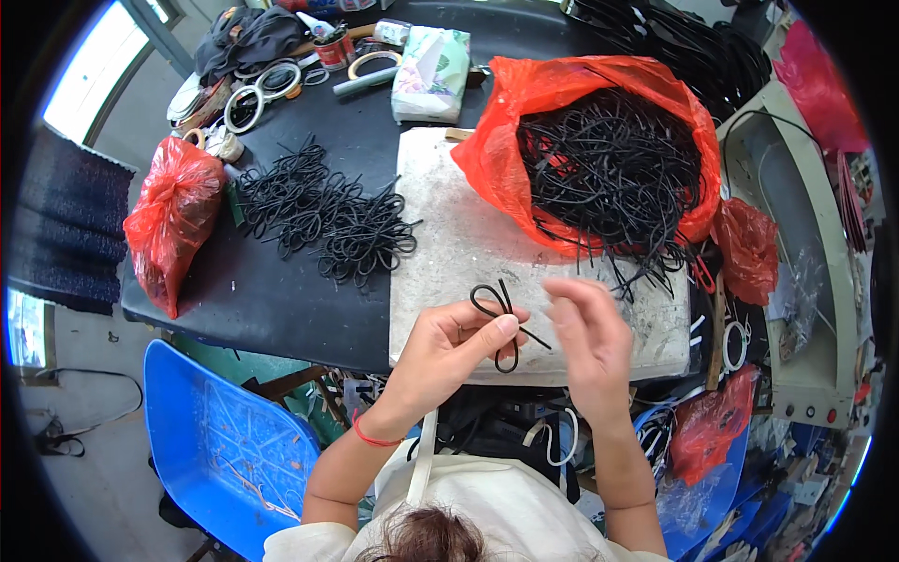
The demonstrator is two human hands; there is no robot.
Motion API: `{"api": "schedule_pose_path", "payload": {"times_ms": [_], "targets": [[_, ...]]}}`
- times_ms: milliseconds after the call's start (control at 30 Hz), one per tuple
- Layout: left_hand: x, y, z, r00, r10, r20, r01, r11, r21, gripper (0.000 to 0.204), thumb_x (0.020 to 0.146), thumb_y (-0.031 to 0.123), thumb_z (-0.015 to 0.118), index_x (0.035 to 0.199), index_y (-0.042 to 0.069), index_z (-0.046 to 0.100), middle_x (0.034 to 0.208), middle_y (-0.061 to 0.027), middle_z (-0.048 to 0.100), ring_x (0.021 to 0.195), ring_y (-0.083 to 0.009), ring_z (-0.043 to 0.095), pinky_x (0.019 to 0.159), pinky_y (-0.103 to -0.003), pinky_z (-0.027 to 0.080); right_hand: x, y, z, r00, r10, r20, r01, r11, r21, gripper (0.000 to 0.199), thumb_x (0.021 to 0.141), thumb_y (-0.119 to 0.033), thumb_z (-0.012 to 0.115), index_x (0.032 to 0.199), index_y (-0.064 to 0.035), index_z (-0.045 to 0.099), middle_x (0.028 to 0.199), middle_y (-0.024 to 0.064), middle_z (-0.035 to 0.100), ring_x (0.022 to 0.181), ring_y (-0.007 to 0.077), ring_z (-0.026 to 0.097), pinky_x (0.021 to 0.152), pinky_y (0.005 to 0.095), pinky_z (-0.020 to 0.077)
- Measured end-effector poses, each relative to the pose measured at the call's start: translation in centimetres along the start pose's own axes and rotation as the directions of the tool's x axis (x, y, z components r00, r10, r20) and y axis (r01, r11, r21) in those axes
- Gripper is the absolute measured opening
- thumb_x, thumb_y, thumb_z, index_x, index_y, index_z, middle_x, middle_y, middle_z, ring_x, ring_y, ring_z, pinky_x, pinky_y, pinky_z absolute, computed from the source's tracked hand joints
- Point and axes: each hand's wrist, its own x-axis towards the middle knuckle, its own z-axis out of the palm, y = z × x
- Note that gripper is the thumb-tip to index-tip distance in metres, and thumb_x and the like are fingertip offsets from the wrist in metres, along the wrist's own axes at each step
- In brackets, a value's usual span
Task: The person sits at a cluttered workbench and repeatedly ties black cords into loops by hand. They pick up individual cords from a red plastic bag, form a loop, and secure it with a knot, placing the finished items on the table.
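Note:
Between the thumb and fingers of my left hand (pixel 454 345) a thin black cord (pixel 507 360) is pinched, bent into loops with its loose ends sticking out. My right hand (pixel 592 335) is just to the right of it, slightly blurred, thumb and fingers apart and nothing visible in them. Both hands are above the near part of a pale worn board (pixel 431 258). Beyond my right hand, an open red plastic bag (pixel 496 122) holds a tangled heap of black cords (pixel 609 159), some spilling onto the board. Looped black cords (pixel 323 211) lie piled to the left.
A knotted red bag (pixel 173 220) stands on the black tabletop (pixel 272 318) at left. At the back are a tissue pack (pixel 431 75), tape rolls (pixel 245 108) and a red can (pixel 332 51). A blue plastic chair (pixel 225 440) is lower left; a grey metal casing (pixel 796 253) is right.

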Motion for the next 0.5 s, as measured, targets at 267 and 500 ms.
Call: {"api": "schedule_pose_path", "payload": {"times_ms": [267, 500], "targets": [[-0.42, -0.08, 0.64, 0.997, -0.028, 0.07, 0.03, 0.999, -0.026, 0.019, 0.09, 0.013, 0.051, 0.093, -0.003, 0.06, 0.078, -0.0022, 0.059, 0.069, -0.0063, 0.05, 0.064, -0.021, 0.043, -0.07, -0.36, 0.39, 0.952, 0.207, 0.227, -0.275, 0.904, 0.329, 0.015, 0.091, -0.015, 0.049, 0.091, -0.0001, 0.053, 0.075, 0.0024, 0.057, 0.06, 0.0051, 0.051, 0.052, 0.019, 0.041], [-0.64, -0.56, 0.62, 0.996, -0.017, 0.087, 0.015, 1.0, 0.023, 0.021, 0.09, 0.013, 0.05, 0.101, -0.003, 0.059, 0.085, -0.0076, 0.062, 0.073, -0.0111, 0.056, 0.068, -0.025, 0.047, -0.02, -0.13, 0.36, 0.941, 0.253, 0.227, -0.322, 0.875, 0.362, 0.019, 0.093, -0.019, 0.046, 0.087, -0.0022, 0.052, 0.074, 0.0012, 0.056, 0.06, 0.0034, 0.049, 0.051, 0.0183, 0.0401]]}}
